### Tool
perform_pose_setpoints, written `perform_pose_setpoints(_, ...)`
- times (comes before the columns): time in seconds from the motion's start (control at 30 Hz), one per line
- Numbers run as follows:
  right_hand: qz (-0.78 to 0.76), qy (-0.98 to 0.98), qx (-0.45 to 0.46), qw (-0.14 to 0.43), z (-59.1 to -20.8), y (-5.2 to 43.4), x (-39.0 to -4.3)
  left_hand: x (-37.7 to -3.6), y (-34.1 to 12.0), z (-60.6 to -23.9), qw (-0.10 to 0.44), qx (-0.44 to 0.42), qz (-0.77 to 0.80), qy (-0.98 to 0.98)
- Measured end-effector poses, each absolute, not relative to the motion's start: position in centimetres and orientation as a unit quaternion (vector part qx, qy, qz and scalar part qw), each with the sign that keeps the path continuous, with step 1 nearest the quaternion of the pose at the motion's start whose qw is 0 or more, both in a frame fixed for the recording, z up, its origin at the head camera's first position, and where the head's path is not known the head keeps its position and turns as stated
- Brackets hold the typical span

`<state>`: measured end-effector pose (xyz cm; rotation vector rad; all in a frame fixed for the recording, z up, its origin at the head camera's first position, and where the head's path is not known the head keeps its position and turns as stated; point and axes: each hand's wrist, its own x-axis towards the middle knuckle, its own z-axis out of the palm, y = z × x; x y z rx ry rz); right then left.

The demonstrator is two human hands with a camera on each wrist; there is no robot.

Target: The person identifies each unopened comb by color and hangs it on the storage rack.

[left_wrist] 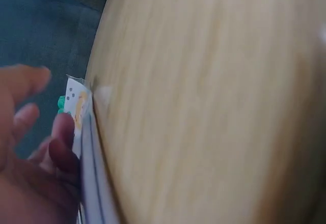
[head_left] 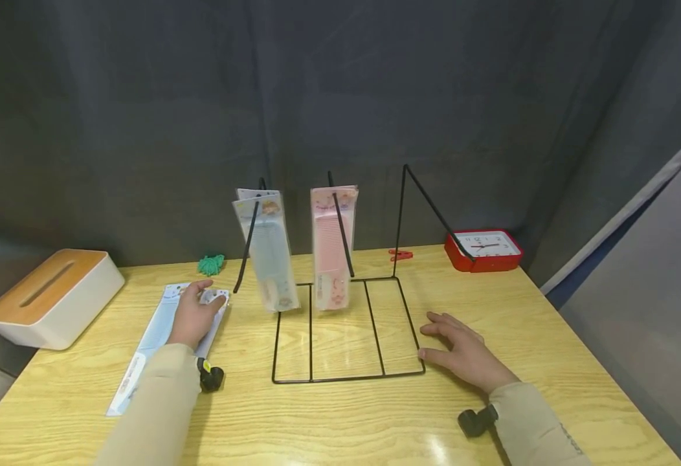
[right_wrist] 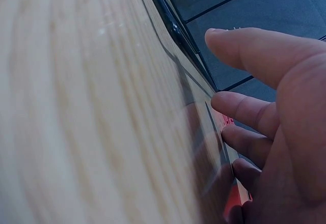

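My left hand (head_left: 191, 318) reaches over blue comb packages (head_left: 155, 333) lying flat on the table at the left. Its thumb and fingers are spread near the packages' top end. In the left wrist view the fingertips (left_wrist: 63, 127) are right at the package edge (left_wrist: 94, 183), which looks layered. My right hand (head_left: 461, 353) is beside the right edge of a black wire rack (head_left: 346, 378), fingers loosely extended, holding nothing. Blue packaged combs (head_left: 273, 259) hang from the rack's left hook, and pink packaged combs (head_left: 331, 246) from the middle hook. The right hook (head_left: 434, 207) carries nothing.
A white tissue box (head_left: 84, 304) with a wooden lid stands at the far left. Green string (head_left: 210, 265) lies behind the left hand. A red clip (head_left: 401, 254) and a red clock (head_left: 486, 249) are at the back right. Dark curtain (head_left: 340, 97) hangs behind the table.
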<state>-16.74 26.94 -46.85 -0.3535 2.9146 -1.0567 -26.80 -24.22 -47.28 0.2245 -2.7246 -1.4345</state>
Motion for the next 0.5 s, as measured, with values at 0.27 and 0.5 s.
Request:
perform_pose_setpoints(0.27, -0.344, 0.933, -0.106, 0.018, -46.9, 26.8, -16.8, -26.0, -24.3, -46.6, 0.001, 0.092, -0.372, -0.924)
perform_pose_setpoints(0.5, -0.343, 0.932, -0.116, 0.012, -47.0, 27.0, -16.8, -23.9, -24.6, -43.3, 0.076, 0.058, -0.356, -0.93)
